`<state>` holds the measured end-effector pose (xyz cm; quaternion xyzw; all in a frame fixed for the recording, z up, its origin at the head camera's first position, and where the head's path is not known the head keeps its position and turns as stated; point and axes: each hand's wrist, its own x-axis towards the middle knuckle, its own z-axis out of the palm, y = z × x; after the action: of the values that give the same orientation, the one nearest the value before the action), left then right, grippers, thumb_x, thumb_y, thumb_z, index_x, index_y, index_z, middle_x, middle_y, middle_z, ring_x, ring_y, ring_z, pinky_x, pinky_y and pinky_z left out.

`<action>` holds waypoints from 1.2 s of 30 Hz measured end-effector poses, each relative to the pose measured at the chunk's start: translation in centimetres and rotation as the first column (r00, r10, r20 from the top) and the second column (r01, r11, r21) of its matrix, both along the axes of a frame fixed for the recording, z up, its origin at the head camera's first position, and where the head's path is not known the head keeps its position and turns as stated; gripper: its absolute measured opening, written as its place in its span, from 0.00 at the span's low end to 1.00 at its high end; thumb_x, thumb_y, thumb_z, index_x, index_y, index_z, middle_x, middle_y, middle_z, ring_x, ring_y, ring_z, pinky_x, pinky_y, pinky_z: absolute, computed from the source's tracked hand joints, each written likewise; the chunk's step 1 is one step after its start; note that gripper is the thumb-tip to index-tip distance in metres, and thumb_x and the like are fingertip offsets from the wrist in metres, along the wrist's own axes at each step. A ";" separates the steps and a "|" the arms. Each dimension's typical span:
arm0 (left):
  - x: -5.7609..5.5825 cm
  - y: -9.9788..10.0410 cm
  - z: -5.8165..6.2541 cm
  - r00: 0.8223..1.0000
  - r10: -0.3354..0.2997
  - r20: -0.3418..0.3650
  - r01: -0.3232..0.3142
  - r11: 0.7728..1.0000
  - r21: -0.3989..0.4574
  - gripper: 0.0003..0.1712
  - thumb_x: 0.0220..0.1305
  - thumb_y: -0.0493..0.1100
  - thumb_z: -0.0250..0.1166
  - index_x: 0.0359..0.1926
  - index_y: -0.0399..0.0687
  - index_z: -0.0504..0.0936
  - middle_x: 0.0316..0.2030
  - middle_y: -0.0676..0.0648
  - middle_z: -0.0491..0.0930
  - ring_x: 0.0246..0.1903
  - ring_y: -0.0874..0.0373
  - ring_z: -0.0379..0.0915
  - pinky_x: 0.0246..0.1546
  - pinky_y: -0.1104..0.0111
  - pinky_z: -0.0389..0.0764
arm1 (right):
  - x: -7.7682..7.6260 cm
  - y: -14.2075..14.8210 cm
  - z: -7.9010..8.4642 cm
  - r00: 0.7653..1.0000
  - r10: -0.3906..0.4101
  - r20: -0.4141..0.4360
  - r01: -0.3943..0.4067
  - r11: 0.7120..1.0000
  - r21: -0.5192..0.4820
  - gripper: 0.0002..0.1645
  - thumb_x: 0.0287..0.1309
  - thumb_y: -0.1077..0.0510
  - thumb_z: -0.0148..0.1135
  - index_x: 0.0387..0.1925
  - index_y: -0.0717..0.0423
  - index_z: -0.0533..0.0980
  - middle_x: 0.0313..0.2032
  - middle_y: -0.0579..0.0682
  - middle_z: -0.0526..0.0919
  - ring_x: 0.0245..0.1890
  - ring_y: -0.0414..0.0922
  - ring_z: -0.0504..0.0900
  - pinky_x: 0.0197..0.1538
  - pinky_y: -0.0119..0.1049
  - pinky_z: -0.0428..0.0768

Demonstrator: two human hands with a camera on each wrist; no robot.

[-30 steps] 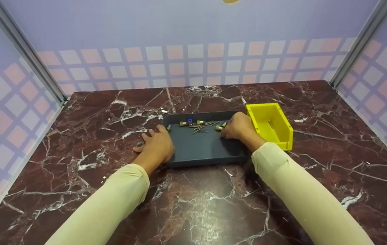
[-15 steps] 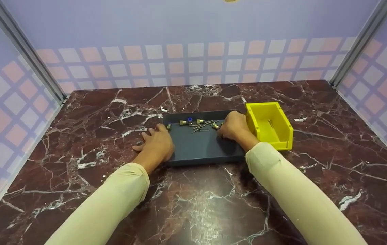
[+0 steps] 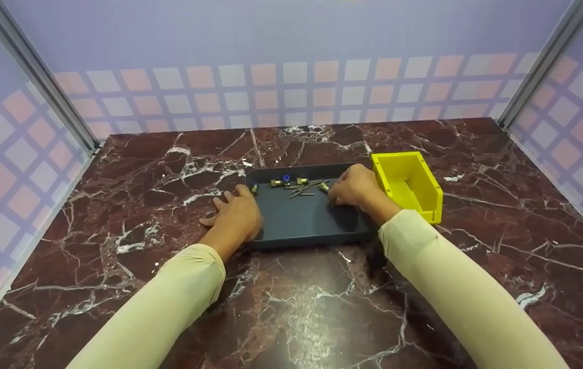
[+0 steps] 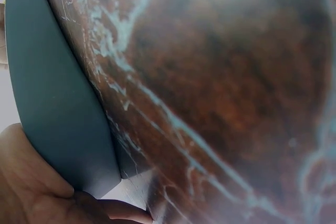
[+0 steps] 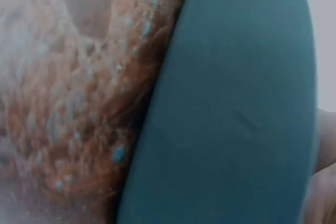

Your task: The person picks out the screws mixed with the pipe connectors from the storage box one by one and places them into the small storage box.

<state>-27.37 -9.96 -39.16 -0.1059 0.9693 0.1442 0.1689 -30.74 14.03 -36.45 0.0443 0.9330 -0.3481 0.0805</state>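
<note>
My right hand [image 3: 354, 187] reaches down into the right half of a dark grey tray [image 3: 296, 220], fingers curled and pointing down. What lies between its fingertips is hidden, so I cannot tell whether it holds anything. Right beside those fingers lies a brass fitting [image 3: 324, 187]. My left hand [image 3: 236, 215] rests at the tray's left edge with fingers spread; in the left wrist view its thumb side lies against the tray's corner. Farther back in the tray are thin drill bits [image 3: 301, 190], more brass fittings [image 3: 302, 181] and a blue-topped fitting [image 3: 286, 180].
A yellow bin [image 3: 437, 200] stands against the tray's right side, with a thin metal piece [image 3: 408, 183] inside. Everything sits on a dark red marbled table [image 3: 291, 302], with tiled panels [image 3: 291, 92] behind and at both sides. The right wrist view shows mostly the tray's outer wall [image 5: 226, 103].
My right hand shifted left, then slightly back right. The brass fitting beside it has moved a little left, and a thin piece seen near its fingertips no longer shows. The left hand stayed put.
</note>
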 end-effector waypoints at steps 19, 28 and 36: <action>0.2 -0.1 0.1 1.000 -0.010 -0.009 0.010 1.000 0.009 0.53 0.66 0.35 0.58 0.81 0.39 0.33 0.79 0.25 0.38 0.78 0.25 0.30 0.60 0.17 0.45 | 1.6 2.4 2.5 0.989 0.118 0.095 -0.056 0.866 -0.497 0.17 0.61 0.66 0.66 0.50 0.73 0.80 0.42 0.54 0.83 0.34 0.40 0.84 0.44 0.31 0.87; 0.1 -0.1 0.2 0.999 0.006 0.033 -0.006 1.000 0.002 0.62 0.58 0.30 0.64 0.81 0.42 0.31 0.79 0.26 0.36 0.78 0.26 0.27 0.61 0.18 0.43 | 2.0 4.8 3.8 0.987 0.104 0.122 -0.024 0.848 -0.530 0.18 0.62 0.63 0.68 0.50 0.68 0.78 0.49 0.55 0.79 0.41 0.44 0.85 0.49 0.32 0.86; 0.0 0.1 0.3 1.000 0.003 0.022 -0.003 1.000 0.010 0.60 0.59 0.29 0.63 0.81 0.41 0.31 0.79 0.26 0.36 0.78 0.26 0.27 0.61 0.17 0.43 | 1.9 6.8 4.6 0.986 0.092 0.136 0.001 0.826 -0.564 0.19 0.65 0.62 0.65 0.54 0.68 0.75 0.55 0.57 0.75 0.43 0.43 0.86 0.51 0.31 0.86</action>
<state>-27.38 -9.90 -38.86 -0.1080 0.9665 0.1481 0.1798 -28.81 20.85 -31.81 0.0235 0.7805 -0.6006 0.1718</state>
